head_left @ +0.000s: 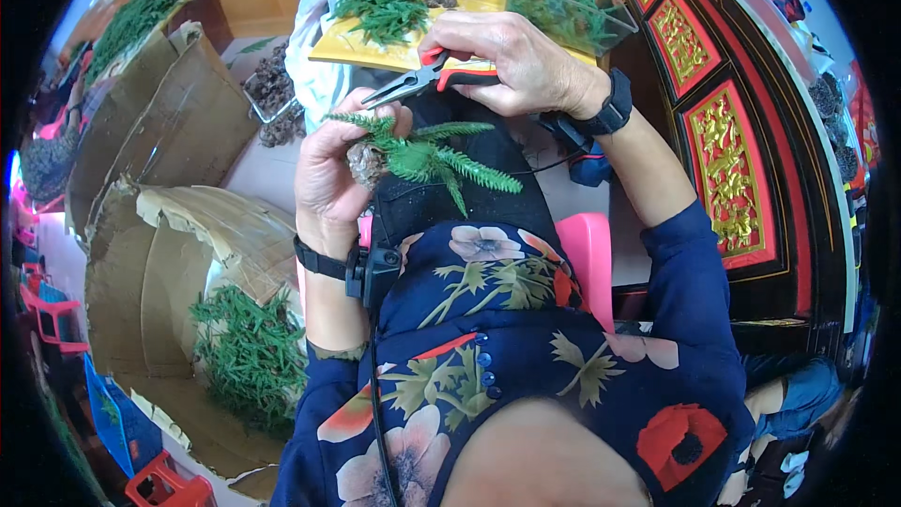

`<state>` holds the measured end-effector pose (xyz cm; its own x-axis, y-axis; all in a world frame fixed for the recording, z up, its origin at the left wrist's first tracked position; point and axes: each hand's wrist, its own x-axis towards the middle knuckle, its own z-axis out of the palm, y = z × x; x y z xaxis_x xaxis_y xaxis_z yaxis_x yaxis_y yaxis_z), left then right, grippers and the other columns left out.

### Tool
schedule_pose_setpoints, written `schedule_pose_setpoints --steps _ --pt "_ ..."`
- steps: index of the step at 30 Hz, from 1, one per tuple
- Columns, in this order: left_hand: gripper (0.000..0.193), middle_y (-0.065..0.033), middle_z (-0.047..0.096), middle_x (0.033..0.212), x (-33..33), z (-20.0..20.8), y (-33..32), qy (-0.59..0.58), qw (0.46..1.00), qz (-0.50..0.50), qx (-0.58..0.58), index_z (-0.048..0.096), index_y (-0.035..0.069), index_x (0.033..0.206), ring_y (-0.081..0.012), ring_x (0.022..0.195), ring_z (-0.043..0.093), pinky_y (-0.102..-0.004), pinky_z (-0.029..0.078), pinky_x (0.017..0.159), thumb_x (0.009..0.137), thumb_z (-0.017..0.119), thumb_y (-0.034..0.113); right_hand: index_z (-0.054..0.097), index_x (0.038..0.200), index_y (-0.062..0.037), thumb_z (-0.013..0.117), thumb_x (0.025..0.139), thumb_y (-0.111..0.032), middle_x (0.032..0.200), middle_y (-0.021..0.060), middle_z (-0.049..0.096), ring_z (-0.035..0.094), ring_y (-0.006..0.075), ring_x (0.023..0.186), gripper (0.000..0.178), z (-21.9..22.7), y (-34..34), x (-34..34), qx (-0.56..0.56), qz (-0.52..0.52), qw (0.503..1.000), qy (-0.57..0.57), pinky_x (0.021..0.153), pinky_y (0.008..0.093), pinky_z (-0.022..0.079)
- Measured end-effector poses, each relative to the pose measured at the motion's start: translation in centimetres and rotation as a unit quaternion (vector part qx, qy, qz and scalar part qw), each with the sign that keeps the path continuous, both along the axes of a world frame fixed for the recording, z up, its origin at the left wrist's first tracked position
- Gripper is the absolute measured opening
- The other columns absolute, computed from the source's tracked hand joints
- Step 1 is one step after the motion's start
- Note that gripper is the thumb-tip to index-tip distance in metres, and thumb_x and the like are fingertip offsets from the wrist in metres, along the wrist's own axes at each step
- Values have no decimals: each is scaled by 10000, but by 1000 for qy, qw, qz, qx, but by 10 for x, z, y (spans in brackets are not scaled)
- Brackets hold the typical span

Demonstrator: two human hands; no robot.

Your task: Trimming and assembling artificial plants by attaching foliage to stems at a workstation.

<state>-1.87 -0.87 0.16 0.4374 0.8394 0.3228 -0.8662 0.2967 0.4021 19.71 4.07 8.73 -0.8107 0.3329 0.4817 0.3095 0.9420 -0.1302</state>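
Note:
My left hand (330,161) is closed around an artificial pine sprig (427,161) with a brown pine cone (366,163) at its base. The green needled branches spread to the right over my lap. My right hand (507,54) grips red-handled needle-nose pliers (409,84). Their grey jaws point down and left, close to my left fingertips at the top of the sprig. Whether the jaws pinch a wire there is too small to tell.
A yellow board (338,49) ahead carries a heap of green sprigs (385,2) and a clear bin (601,23) of sprigs and cones. A wire basket of pine cones (274,94) lies left. Nearby, a torn cardboard box (141,291) holds more greenery (251,357). Carved gold-and-red panels (730,174) stand right.

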Motion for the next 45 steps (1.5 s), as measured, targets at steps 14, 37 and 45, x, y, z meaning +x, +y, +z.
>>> schedule_pose_setpoints --steps 14,37,45 --pt "131 -93 628 794 6 13 -2 212 947 241 -19 626 -22 898 -171 728 570 -250 432 640 782 626 40 578 917 6 625 756 -127 773 178 565 552 371 761 214 -2 -4 -1 -90 -99 991 -29 691 373 458" --pt "95 -24 594 705 17 7 -1 424 702 560 119 669 -23 869 -65 576 533 -207 417 526 823 644 57 584 957 -15 565 883 -321 729 129 587 589 235 690 316 -9 -51 -21 -368 -252 894 -36 618 329 468" --pt "116 -18 593 733 20 11 -5 412 722 542 123 658 -39 901 -59 584 527 -204 415 526 835 630 51 569 993 4 556 865 -342 857 209 607 578 381 855 369 -16 -44 -20 -234 -287 926 -78 761 428 450"
